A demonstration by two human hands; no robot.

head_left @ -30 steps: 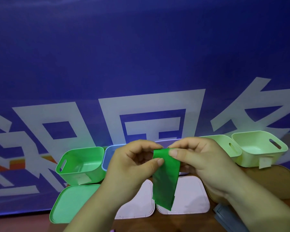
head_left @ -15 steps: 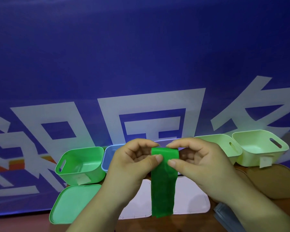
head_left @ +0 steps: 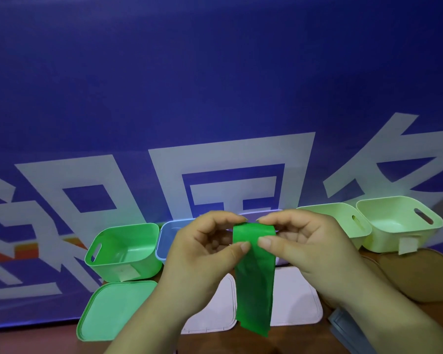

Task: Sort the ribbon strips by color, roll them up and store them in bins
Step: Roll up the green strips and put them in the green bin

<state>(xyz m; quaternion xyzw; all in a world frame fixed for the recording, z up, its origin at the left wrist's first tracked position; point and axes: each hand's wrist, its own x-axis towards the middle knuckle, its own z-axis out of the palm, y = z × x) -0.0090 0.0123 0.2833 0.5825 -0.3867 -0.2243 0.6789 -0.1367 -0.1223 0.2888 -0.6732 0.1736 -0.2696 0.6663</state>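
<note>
Hands raised above the table (head_left: 304,339) middle: left hand (head_left: 202,254) and right hand (head_left: 307,247) each pinch the top end of 1 green ribbon strip (head_left: 254,282), thumbs in front. The tail hangs free, unrolled. Green bin (head_left: 124,249) stands open toward the far left edge. Judgement: start the first turn square, keep both sides equally taut, roll tight to avoid skew.
</note>
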